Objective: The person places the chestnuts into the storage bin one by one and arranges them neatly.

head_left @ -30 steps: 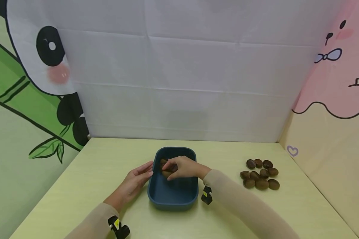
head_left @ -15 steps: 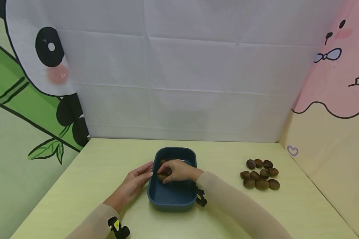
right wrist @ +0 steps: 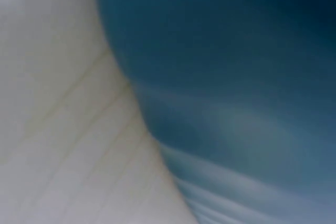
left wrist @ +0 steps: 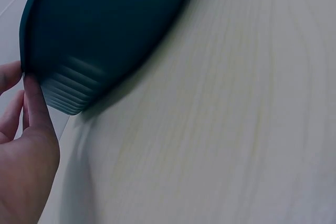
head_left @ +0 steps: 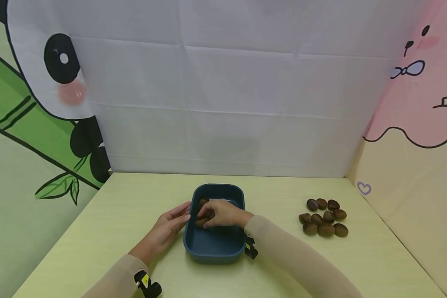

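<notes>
A dark blue rectangular box (head_left: 216,248) stands on the table, with several brown chestnuts (head_left: 200,223) along its left inner wall. My right hand (head_left: 223,213) reaches inside over the right rim, its curled thumb and fingers around a chestnut (head_left: 210,214) that they partly hide. My left hand (head_left: 165,227) lies against the box's left outer wall with fingers extended. In the left wrist view, the left fingertips (left wrist: 32,85) touch the box near its rim. Only the box's outer side fills much of the right wrist view; the right hand is not visible there.
Several more chestnuts (head_left: 325,230) lie in loose rows on the table (head_left: 275,265) to the right of the box. A white backdrop (head_left: 223,103) rises behind the table. Side panels with cartoon drawings stand left and right.
My right hand has moved slightly left and lower within the box, toward its left wall. My left hand, the box and the chestnuts on the table keep their places.
</notes>
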Tool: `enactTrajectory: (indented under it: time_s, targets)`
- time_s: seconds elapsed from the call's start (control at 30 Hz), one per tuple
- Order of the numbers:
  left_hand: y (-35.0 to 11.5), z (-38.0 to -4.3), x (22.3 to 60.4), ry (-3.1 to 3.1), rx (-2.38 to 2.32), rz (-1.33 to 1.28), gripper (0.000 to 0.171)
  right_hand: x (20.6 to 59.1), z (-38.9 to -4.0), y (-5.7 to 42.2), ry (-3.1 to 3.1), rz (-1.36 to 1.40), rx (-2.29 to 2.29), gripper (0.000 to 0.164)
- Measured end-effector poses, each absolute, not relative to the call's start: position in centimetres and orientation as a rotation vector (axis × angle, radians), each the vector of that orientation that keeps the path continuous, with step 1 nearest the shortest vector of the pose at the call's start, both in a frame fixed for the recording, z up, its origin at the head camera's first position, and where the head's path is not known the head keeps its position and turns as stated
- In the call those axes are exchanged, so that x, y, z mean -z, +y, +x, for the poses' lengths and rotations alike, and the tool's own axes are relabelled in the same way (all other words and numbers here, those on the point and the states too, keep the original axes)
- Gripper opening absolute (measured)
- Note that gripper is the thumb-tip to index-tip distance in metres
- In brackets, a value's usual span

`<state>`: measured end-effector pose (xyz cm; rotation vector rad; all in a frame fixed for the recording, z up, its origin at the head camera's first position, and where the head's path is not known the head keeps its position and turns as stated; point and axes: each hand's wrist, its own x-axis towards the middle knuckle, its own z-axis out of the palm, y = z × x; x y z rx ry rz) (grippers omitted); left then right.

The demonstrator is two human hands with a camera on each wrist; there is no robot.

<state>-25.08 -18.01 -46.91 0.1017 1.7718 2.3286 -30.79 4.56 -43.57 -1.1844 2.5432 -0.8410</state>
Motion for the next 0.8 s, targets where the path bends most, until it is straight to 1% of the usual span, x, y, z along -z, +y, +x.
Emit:
enactTrajectory:
  time_s: [0.2, 0.8]
  targets:
    - [-18.02, -25.16, 47.00, 1.785, -2.324, 0.108, 0.061, 43.62, -30.88, 4.42, 2.583, -1.194, 0.845, 0.027]
    - [-18.00, -25.04, 46.97, 1.784, -2.312, 0.121, 0.061, 43.20, -30.97, 4.77, 2.561, -1.161, 0.852, 0.028]
